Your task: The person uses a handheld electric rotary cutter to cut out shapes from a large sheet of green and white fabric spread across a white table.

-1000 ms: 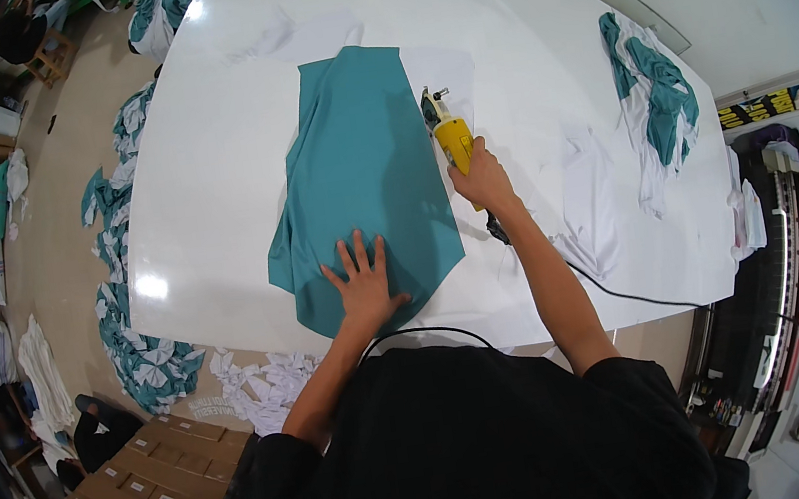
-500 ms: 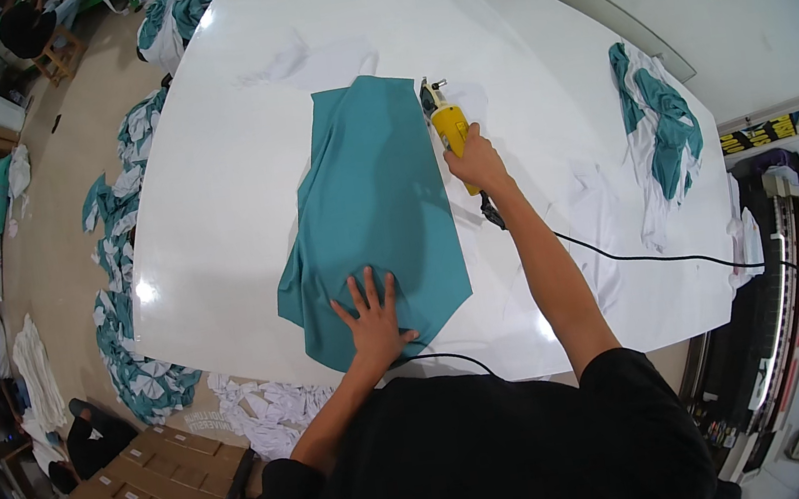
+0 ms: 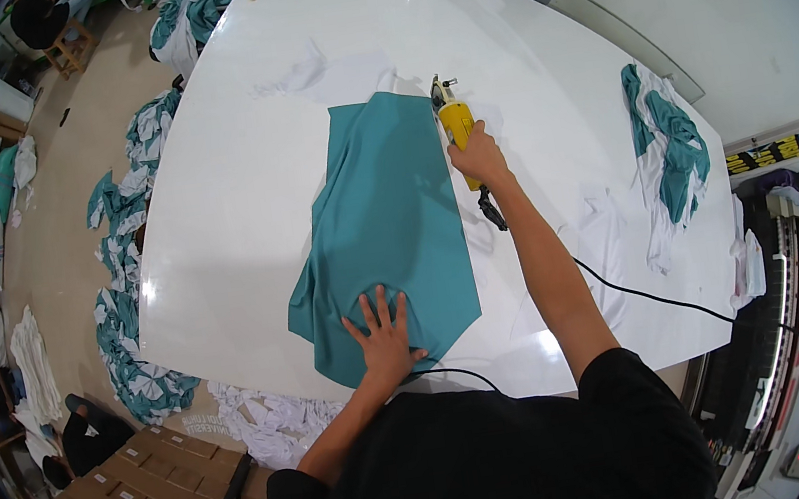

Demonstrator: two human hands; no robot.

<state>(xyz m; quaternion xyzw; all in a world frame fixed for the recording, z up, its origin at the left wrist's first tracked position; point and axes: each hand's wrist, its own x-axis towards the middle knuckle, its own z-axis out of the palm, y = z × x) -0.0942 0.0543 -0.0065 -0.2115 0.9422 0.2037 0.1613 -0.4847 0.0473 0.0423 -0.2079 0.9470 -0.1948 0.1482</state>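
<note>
A teal piece of fabric (image 3: 383, 201) lies on the white table (image 3: 224, 222), smooth in the middle with folds along its left side. My left hand (image 3: 388, 342) presses flat on its near part, fingers spread. My right hand (image 3: 480, 158) is wrapped round the yellow body of a handheld electric fabric cutter (image 3: 457, 125). The cutter's metal head stands at the fabric's far right corner, beside the edge; whether the blade touches the cloth I cannot tell. A black cord leaves its near end, passing under my right forearm.
White cloth scraps (image 3: 306, 75) lie beyond the fabric. A teal and white bundle (image 3: 673, 138) rests at the table's right. More teal and white scraps (image 3: 126, 316) heap on the floor along the left edge. Cardboard boxes (image 3: 139, 496) stand at lower left. The power cord (image 3: 652, 289) crosses the table rightward.
The whole view has shifted slightly, so the table and fabric appear lower and further right. My left hand stays flat on the fabric, and my right hand keeps the cutter near the far right corner.
</note>
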